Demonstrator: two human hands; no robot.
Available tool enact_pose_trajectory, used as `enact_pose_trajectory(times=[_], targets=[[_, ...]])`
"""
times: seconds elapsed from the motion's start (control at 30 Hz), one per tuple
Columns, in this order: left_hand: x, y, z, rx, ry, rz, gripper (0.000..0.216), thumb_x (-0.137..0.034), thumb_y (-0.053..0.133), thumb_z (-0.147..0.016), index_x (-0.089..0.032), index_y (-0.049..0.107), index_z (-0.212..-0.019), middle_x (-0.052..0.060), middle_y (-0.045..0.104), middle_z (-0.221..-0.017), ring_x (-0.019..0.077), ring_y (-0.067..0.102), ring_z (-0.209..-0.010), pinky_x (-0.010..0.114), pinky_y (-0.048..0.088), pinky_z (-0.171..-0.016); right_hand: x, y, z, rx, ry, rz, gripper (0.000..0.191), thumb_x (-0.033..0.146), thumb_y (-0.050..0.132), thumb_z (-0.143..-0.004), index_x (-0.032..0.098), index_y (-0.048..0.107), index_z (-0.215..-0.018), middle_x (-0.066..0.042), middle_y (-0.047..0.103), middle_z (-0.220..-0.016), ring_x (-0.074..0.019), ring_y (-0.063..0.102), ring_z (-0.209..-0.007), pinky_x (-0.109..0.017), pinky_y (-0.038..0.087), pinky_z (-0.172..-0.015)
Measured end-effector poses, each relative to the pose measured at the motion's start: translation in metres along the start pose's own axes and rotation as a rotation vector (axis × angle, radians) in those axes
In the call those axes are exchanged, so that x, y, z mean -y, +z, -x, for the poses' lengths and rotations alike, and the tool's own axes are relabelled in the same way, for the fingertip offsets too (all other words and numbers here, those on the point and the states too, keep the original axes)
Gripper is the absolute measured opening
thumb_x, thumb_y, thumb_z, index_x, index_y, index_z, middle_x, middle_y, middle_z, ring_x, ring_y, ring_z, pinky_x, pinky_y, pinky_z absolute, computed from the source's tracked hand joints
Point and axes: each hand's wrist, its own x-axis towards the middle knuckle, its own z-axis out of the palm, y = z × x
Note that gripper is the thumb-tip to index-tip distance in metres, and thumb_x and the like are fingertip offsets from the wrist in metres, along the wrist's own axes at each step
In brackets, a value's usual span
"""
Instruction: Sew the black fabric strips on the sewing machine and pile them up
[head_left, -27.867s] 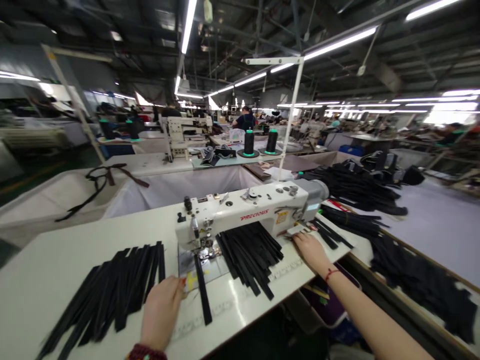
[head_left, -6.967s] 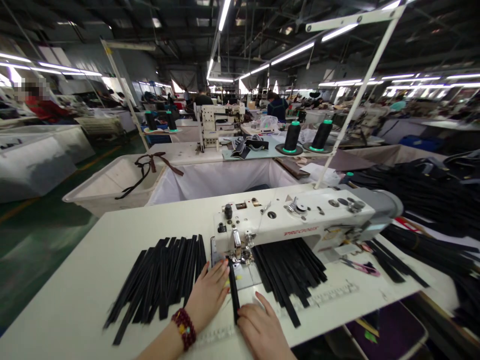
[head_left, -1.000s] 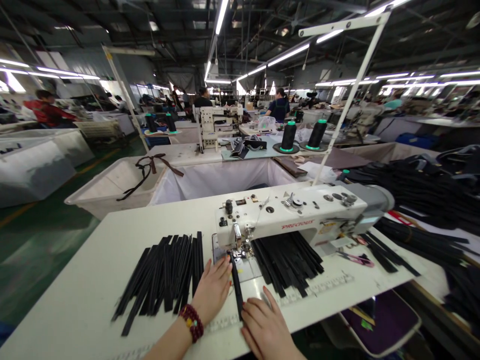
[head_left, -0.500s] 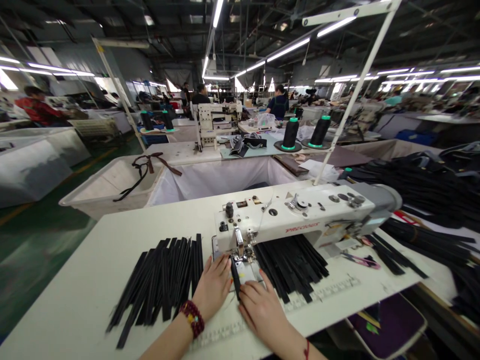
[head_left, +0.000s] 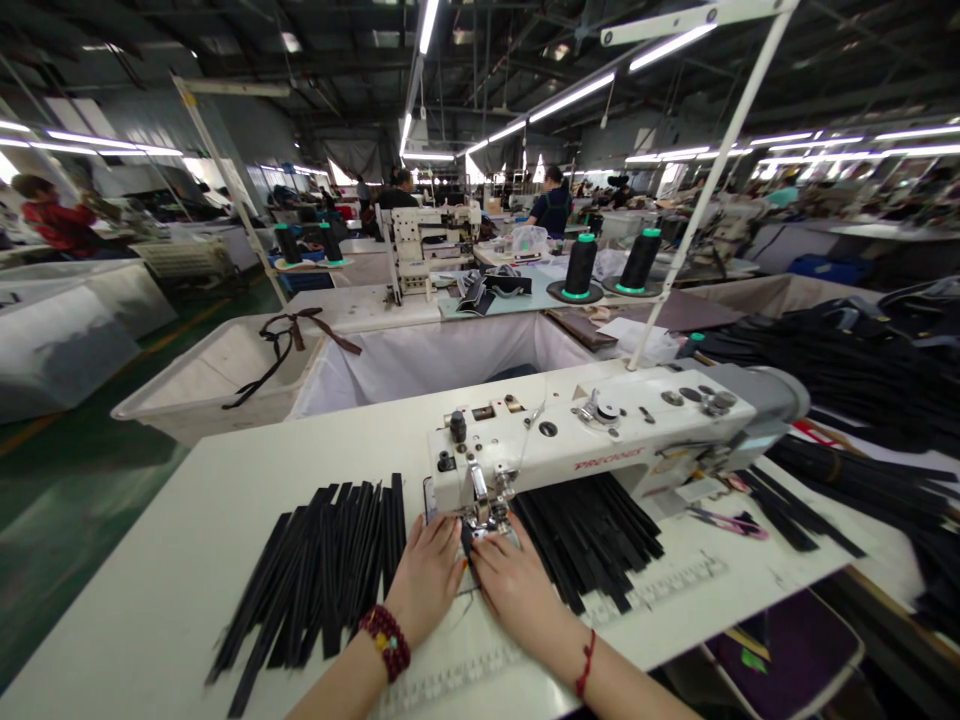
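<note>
A short end of a black fabric strip [head_left: 466, 541] runs under the presser foot [head_left: 478, 485] of a white sewing machine [head_left: 555, 440]. My left hand [head_left: 426, 580] is at the strip's left edge close to the foot, its fingers pressed together and the thumb against the strip. From the right, my right hand [head_left: 517, 590] has its bent fingers on the strip near the needle area; its fingertips are partly hidden. On the left lies a fanned pile of black strips [head_left: 322, 570]. Under the machine arm sits another pile of black strips [head_left: 592, 530].
Pink-handled thread snips [head_left: 731, 522] lie right of the machine. A ruler scale [head_left: 660, 585] runs along the table [head_left: 247, 490]. Beyond stand a lined bin [head_left: 405, 365], thread cones [head_left: 580, 265] and a second sewing machine [head_left: 427, 245]. Dark fabric [head_left: 832, 350] is heaped right; people work behind.
My right hand has moved up and forward toward the presser foot. The strip has fed further under it, so less shows in front. My left hand stays nearly in place.
</note>
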Motion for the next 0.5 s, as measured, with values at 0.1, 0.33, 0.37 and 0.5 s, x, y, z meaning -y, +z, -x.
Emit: enact_pose_trajectory(times=[0.1,0.33,0.37,0.5], targets=[[-0.001,-0.003,-0.001,0.028,-0.011,0.009,0.040,-0.020,0.049,-0.094,-0.008,0.058,-0.132,0.017,0.060,-0.139,0.0326,0.050,-0.134,0.059,0.034,-0.115,-0.002,0.004,-0.005,-0.006,-0.014,0.039,0.026,0.009,0.056,-0.094,0.014,0.065,-0.119,-0.008,0.070,-0.102,-0.0231,0.061,-0.102,-0.052,0.022,-0.120],[-0.001,-0.002,-0.002,0.050,-0.023,0.001,0.043,-0.021,0.046,-0.095,-0.009,0.056,-0.135,0.017,0.058,-0.142,0.0312,0.047,-0.136,0.058,0.033,-0.116,-0.001,0.011,-0.004,-0.016,0.032,0.071,0.027,0.008,0.055,-0.093,0.014,0.064,-0.118,-0.011,0.069,-0.108,-0.0244,0.060,-0.103,-0.050,0.027,-0.116],[0.000,-0.001,-0.002,0.049,-0.024,0.001,0.044,-0.021,0.046,-0.095,-0.008,0.055,-0.136,0.017,0.057,-0.142,0.0312,0.047,-0.136,0.058,0.032,-0.116,-0.001,0.011,-0.003,-0.022,0.047,0.070,0.027,0.007,0.056,-0.092,0.014,0.064,-0.117,-0.010,0.069,-0.108,-0.0242,0.060,-0.103,-0.049,0.028,-0.115],[0.002,0.004,-0.002,0.024,-0.013,0.019,0.045,-0.022,0.045,-0.095,-0.008,0.054,-0.136,0.018,0.057,-0.142,0.0317,0.047,-0.136,0.059,0.032,-0.115,-0.001,0.012,-0.002,-0.027,0.082,0.071,0.026,0.007,0.059,-0.090,0.016,0.064,-0.114,-0.009,0.068,-0.105,-0.0232,0.061,-0.098,-0.047,0.028,-0.114]])
